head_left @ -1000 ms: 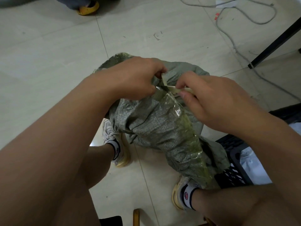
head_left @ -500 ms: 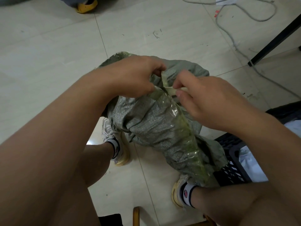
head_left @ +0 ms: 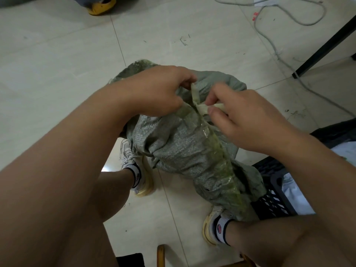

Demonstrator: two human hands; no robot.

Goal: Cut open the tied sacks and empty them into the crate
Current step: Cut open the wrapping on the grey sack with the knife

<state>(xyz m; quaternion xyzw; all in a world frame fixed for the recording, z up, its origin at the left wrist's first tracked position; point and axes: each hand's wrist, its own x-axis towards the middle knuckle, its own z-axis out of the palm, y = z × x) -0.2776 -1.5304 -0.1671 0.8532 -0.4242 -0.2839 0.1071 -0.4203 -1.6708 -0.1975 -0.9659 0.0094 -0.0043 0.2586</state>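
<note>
A grey-green woven sack (head_left: 185,151) with a glossy tape strip down its side stands between my legs, its lower end leaning on a black crate (head_left: 273,201). Its neck is bound with a pale tie strip (head_left: 198,101). My left hand (head_left: 159,91) grips the bunched neck of the sack and one upright end of the tie. My right hand (head_left: 244,116) pinches the other end of the tie between thumb and fingertips, just right of the knot. No cutting tool shows.
The black slatted crate holds white bags (head_left: 296,191) at the lower right. Grey cables (head_left: 273,45) trail over the tiled floor at the upper right, beside a black slanted leg (head_left: 325,43). Another person's yellow shoe (head_left: 101,5) is at the top. My feet flank the sack.
Both hands stay at the sack's neck; the right fingers have shifted slightly on the tie end, and the tie end by the left hand stands a little more upright.
</note>
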